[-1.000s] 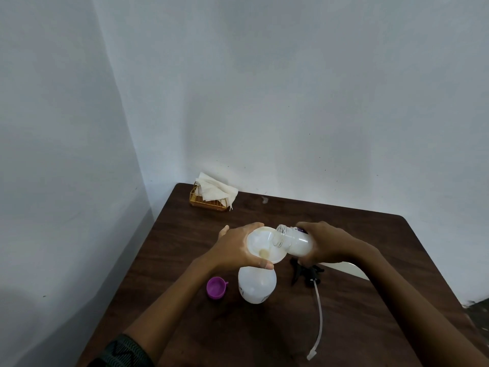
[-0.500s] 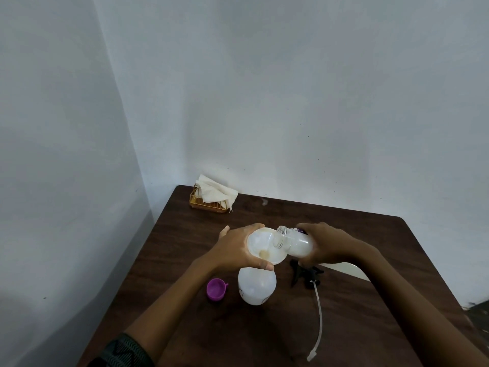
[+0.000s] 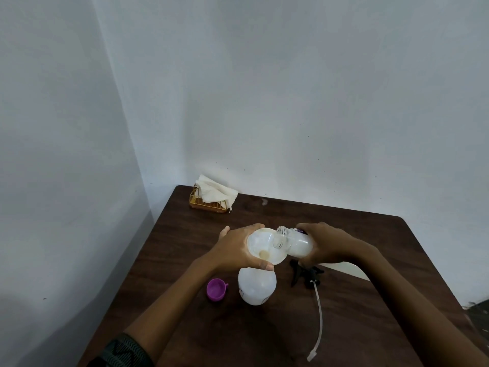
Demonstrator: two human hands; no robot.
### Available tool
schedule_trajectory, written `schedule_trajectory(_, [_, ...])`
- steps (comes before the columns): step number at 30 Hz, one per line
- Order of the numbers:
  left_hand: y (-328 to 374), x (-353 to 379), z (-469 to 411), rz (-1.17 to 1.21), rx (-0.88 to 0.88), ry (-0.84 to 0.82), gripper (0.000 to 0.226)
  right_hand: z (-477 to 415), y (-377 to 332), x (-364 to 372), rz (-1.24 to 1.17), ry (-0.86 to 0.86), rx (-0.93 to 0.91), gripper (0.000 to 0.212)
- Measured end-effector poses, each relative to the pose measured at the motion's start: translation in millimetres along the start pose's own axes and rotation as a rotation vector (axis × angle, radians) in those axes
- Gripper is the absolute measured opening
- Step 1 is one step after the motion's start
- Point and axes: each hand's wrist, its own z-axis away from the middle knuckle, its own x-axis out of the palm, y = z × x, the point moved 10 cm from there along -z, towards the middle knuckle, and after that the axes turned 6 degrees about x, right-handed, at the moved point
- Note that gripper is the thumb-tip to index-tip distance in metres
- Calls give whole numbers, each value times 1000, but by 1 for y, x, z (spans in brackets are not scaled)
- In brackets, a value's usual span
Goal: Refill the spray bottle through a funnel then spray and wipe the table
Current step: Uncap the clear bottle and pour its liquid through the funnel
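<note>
A white spray bottle [image 3: 256, 286] stands upright on the dark wooden table [image 3: 185, 234] with a white funnel [image 3: 264, 246] in its neck. My left hand [image 3: 235, 250] grips the funnel's rim from the left. My right hand [image 3: 324, 245] holds a clear refill bottle [image 3: 293, 242] tipped on its side, its open mouth over the funnel bowl. The black spray head [image 3: 307, 274] with its long white dip tube [image 3: 318, 316] lies on the table to the right of the bottle. A purple cap [image 3: 216, 289] lies to the bottle's left.
A gold wire holder with white tissues [image 3: 213, 198] sits at the table's far left corner, against the white walls. A white flat object [image 3: 346, 270] shows partly under my right forearm. The table's right edge is close to my right arm.
</note>
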Motion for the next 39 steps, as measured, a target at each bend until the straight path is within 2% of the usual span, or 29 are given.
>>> schedule_trajectory(8, [-4,1,0,-10,-7,4,82,0,0,0,6,-7,0,51])
schedule_trajectory(18, [-4,2,-1,-3,-5,6,80,-2,0,1,2,-10,-2,47])
schedule_trajectory(26, [-5,1,-1,-15,-7,15,88,-2,1,2,5,-17,2,47])
schedule_trajectory(39, [-2,0,-1,-19,-7,7,79,1,-3,-1,-5,-23,0,42])
